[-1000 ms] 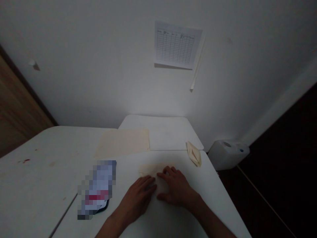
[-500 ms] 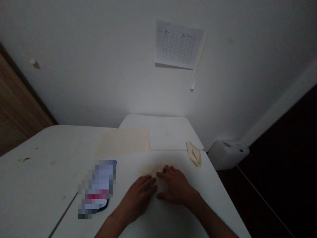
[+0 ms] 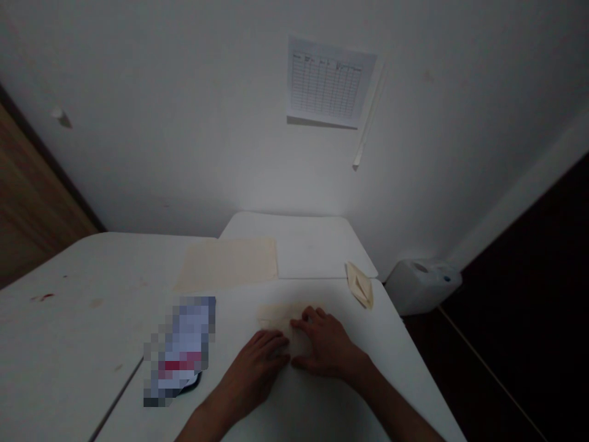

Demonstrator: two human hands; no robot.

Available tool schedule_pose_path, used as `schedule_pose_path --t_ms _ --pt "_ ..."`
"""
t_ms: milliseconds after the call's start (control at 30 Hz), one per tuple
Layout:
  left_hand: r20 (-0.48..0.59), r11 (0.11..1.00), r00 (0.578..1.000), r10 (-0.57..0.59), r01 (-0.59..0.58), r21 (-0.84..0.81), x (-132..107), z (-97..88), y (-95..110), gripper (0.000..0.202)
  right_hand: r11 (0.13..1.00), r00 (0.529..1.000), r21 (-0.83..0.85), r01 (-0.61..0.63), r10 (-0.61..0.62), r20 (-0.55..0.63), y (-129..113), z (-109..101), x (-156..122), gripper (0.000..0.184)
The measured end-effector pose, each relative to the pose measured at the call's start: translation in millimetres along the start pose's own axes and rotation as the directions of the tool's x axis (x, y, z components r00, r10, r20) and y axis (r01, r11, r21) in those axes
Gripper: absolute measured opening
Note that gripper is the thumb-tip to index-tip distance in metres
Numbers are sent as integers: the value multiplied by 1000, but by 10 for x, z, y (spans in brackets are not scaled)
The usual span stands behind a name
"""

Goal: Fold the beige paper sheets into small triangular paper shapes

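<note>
A pale cream sheet of thin paper (image 3: 279, 314) lies on the white table in front of me, its near part covered by my hands. My left hand (image 3: 257, 365) rests palm down at its near left, fingers stretched out over the paper. On the right side, my right hand (image 3: 326, 345) touches the paper with its fingertips, thumb and index finger spread apart. Neither hand lifts the sheet. To the right is a folded cream paper piece (image 3: 360, 285), and a larger flat cream sheet (image 3: 227, 264) lies at the back left.
A phone (image 3: 184, 344), blurred out in blocks, lies left of my hands beside a seam in the table (image 3: 73, 344). Behind stands the wall with a printed chart (image 3: 329, 83). A white plastic container (image 3: 421, 288) sits beyond the table's right edge.
My left hand has slid slightly down and back toward me, uncovering a little more of the paper. My right hand has stayed nearly in place.
</note>
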State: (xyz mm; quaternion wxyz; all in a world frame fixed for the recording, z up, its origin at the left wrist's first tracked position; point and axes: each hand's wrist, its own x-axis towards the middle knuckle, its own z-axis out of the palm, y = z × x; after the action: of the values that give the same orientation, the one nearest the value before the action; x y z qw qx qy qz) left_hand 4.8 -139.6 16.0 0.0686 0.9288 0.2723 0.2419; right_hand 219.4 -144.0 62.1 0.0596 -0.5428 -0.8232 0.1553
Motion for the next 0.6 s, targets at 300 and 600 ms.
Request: schedule_pose_path --t_ms 300,600 --pt "-6 999 1000 -8 8 -39 39 -34 25 34 1000 999 -8 1 -1 -38 -16 -4 24 72" --pt "31 995 997 -68 65 79 -32 -3 46 26 1000 999 -31 1 -2 -36 -13 14 5 73"
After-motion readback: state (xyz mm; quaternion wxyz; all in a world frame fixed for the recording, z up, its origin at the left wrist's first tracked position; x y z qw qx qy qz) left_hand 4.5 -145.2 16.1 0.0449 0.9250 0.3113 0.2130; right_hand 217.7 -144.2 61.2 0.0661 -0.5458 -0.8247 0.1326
